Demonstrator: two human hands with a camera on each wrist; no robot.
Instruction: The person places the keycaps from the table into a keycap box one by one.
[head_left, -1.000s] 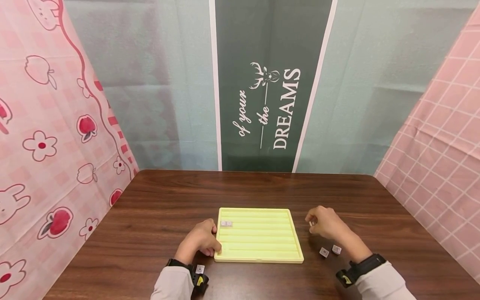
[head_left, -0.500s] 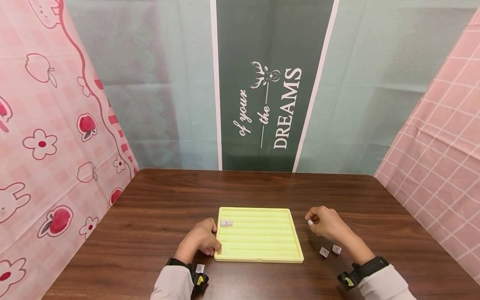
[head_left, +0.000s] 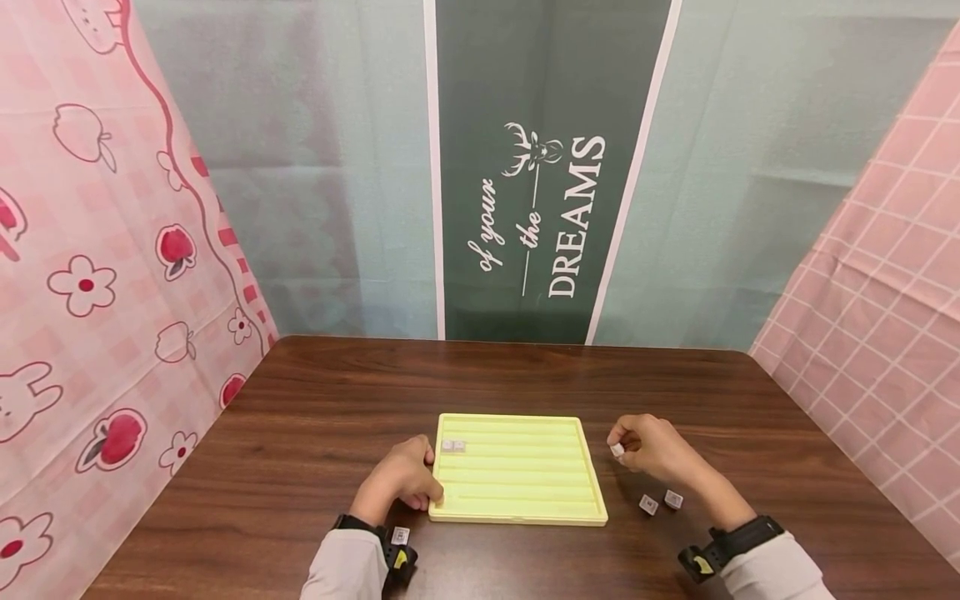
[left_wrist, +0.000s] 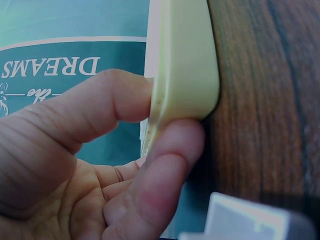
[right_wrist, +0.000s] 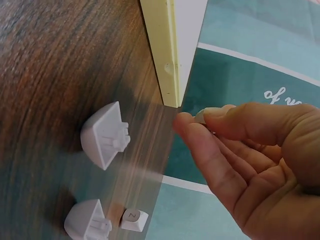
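Note:
My left hand (head_left: pixel 405 473) grips the left edge of a pale yellow ridged tray (head_left: pixel 521 490). In the left wrist view the thumb presses the tray's rim (left_wrist: pixel 161 95) while the fingers lie against its outer side. Two keycaps (head_left: pixel 453 447) sit side by side at the left end of one of the tray's rows. Just right of the tray, my right hand (head_left: pixel 654 448) pinches a small white keycap (head_left: pixel 617 450) between thumb and fingertips. In the right wrist view most of that keycap (right_wrist: pixel 200 117) is hidden by the fingers.
Two loose keycaps (head_left: pixel 660 502) lie on the brown wooden table (head_left: pixel 337 383) below my right hand. Another keycap (head_left: pixel 401 536) lies beside my left wrist. In the right wrist view, one tipped keycap (right_wrist: pixel 105 136) shows its hollow underside. Printed cloth (head_left: pixel 360 167) hangs behind the table.
My right hand has shifted slightly left toward the tray, and the keycap in its fingertips shows more fully. My left hand and the tray have stayed in place.

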